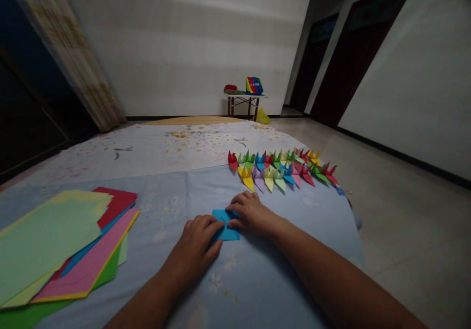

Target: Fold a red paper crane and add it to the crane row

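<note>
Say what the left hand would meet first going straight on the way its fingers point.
Beyond the blue paper it touches, the left hand would probably meet the right hand first, though depth is unclear.

One head-worn camera looks forward and down from above the near side of the worktop [198,120], the hands [200,236] close below, its wide view reaching across to the far wall [184,39] and, at right, the floor [397,221].
</note>
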### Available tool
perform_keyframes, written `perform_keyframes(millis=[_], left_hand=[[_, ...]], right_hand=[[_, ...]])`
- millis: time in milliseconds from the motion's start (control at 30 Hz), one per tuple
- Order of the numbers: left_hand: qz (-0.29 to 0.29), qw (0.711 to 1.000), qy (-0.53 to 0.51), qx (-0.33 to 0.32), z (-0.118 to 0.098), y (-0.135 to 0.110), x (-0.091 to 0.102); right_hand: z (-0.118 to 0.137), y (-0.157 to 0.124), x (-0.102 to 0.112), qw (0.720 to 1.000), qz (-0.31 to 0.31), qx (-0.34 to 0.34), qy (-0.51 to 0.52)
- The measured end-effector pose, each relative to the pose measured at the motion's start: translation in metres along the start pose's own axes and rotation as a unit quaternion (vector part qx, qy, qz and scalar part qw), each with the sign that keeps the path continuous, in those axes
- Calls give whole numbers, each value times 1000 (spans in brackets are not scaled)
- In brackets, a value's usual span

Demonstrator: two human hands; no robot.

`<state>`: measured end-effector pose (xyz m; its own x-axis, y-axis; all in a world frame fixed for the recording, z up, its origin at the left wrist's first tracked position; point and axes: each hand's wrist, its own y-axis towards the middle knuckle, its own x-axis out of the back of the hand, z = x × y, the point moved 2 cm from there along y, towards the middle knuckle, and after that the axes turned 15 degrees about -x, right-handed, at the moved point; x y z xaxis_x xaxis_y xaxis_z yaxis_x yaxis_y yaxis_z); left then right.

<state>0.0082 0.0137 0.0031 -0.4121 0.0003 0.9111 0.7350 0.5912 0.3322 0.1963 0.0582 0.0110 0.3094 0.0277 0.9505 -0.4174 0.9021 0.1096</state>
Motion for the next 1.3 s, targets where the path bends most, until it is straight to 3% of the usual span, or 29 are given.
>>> perform_keyframes(millis=[233, 467, 767, 1133, 1300], left_hand=[[3, 1000, -7, 1, 7, -3, 8], [19, 1000, 13, -17, 0, 2, 18], [22, 999, -29, -10, 10, -1, 19], [-14, 991, -126, 51, 34, -6, 19], [-12, 989, -129, 74, 33, -3, 18]], right_hand=[[3, 6, -3, 999, -37, 3, 12], [15, -5, 5, 997, 16, 77, 22], [13, -8, 9, 995, 37, 85, 40], [19, -16, 12, 991, 65, 92, 70], [15, -15, 12, 990, 73, 92, 82]])
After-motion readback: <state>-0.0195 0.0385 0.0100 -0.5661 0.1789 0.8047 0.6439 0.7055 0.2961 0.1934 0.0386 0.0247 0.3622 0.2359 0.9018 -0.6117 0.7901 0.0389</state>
